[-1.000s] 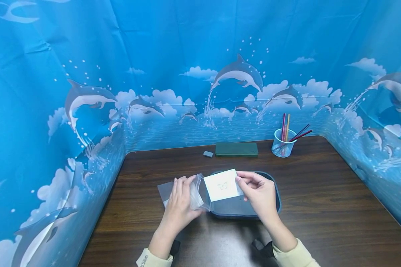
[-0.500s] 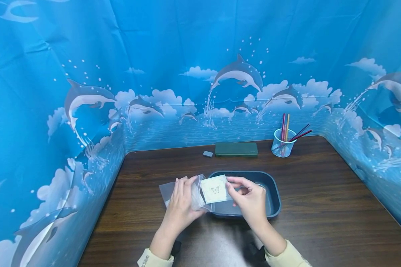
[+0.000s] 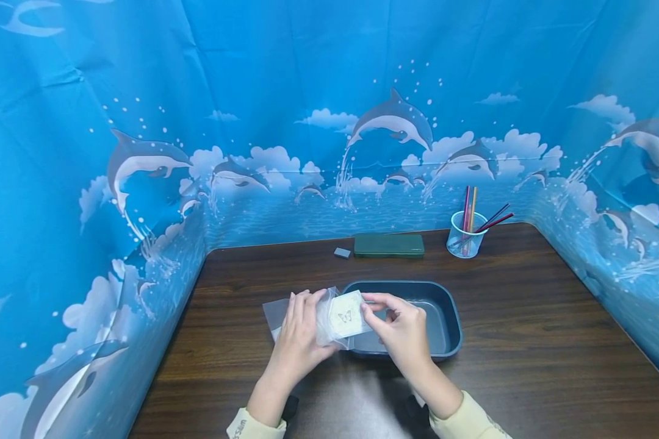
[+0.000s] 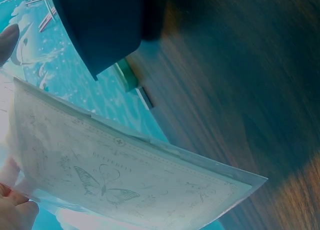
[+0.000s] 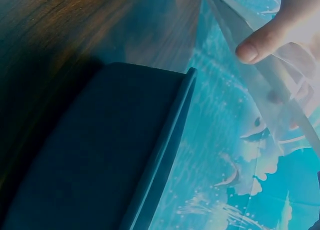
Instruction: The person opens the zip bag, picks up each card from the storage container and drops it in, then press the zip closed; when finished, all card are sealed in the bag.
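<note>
My left hand point(image 3: 296, 332) grips a clear plastic bag point(image 3: 325, 332), its fingers over the far side and its thumb at the near edge. My right hand point(image 3: 401, 323) pinches the right edge of a small white card point(image 3: 346, 315) with a butterfly print. The card's left part lies within the bag's mouth. In the left wrist view, the bag holds a printed butterfly sheet point(image 4: 120, 165) that is lit through the plastic. Under the right hand stands a dark blue-grey rectangular tub point(image 3: 447, 323), partly hidden by hand, card and bag.
Toward the back of the dark wooden table point(image 3: 527, 317) lie a green case point(image 3: 388, 245) and a small grey block point(image 3: 342, 252). A light-blue mesh cup point(image 3: 464, 242) with several coloured pencils stands at the back right. A dolphin-printed curtain point(image 3: 285, 91) encloses the table.
The right hand has moved left with the card, bringing it from the bag's right side into its mouth. More of the tub now shows. The left hand has hardly moved.
</note>
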The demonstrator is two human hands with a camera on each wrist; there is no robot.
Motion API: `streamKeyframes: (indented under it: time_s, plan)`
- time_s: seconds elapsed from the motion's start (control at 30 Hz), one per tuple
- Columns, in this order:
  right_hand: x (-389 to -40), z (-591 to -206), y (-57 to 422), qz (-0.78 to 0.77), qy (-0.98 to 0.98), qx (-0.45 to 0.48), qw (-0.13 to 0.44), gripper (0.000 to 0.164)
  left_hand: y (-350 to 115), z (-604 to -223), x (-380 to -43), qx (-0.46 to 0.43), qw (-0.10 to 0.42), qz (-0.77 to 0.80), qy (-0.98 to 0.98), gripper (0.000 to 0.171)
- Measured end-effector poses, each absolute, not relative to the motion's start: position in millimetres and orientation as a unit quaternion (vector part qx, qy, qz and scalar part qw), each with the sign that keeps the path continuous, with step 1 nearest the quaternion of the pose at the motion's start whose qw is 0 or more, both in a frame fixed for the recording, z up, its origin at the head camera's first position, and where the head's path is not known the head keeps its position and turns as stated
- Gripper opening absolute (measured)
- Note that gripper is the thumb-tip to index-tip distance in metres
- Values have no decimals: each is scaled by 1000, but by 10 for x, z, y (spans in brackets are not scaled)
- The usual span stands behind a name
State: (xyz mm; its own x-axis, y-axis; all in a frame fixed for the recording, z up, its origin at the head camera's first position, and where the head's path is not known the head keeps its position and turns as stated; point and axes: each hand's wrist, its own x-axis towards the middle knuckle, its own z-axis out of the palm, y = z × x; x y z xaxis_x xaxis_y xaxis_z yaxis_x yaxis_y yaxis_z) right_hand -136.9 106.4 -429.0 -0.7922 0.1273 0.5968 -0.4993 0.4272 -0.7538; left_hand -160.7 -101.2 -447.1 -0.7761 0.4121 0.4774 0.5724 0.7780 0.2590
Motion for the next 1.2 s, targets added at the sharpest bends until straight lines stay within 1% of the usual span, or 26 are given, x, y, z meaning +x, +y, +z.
streamKeyframes:
  time_s: [0.23, 0.4, 0.5, 0.67, 0.97, 1.07, 1.2]
  plan:
    - [-1406, -4345, 1020, 507, -804, 126, 285, 21, -1003, -4465, -1612, -274, 202, -200, -919, 115]
    - [-1405, -4379, 950, 499, -815, 135, 263, 24, -994, -4487, -1623, -286, 218, -200, -911, 114]
    - [-1410, -4412, 905, 482, -825, 148, 254, 24, -976, -4500, -1620, -295, 224, -203, -907, 113]
    - [-1428, -4481, 844, 451, -839, 175, 250, 21, -938, -4511, -1601, -303, 217, -200, -906, 112]
    - [-1421, -4543, 817, 446, -852, 196, 190, 19, -915, -4533, -1577, -307, 219, -194, -906, 112]
    - [-1422, -4550, 835, 445, -849, 205, 197, 17, -918, -4538, -1571, -305, 216, -193, -907, 112]
    - [-1435, -4545, 888, 480, -825, 183, 236, 14, -937, -4524, -1579, -289, 225, -199, -909, 113]
